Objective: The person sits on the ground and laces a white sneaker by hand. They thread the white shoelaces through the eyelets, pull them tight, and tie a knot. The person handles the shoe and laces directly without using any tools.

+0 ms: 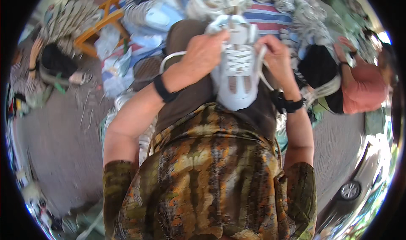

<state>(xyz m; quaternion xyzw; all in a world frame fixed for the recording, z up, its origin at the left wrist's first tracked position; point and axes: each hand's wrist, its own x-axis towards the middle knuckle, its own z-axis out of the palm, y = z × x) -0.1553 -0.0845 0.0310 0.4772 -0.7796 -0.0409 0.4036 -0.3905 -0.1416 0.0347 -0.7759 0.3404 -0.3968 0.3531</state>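
Note:
A white-and-grey sneaker [239,92] rests on my lap with its toe toward me. White laces [237,62] cross over its front in several rows. On the shoe's left edge, my left hand [203,56] is closed in a pinch near the upper eyelets, and a loose lace end [169,57] loops out behind its wrist. My right hand [275,56] pinches the other lace just off the shoe's right side, with a length of it hanging below the fingers. The fingertips are partly blurred.
Piles of white shoes [207,3] lie ahead on a striped sheet [268,17]. An orange wooden stool frame [91,37] stands at the far left. One person [366,89] sits to the right, another [27,77] to the left. A car [351,191] is at the lower right.

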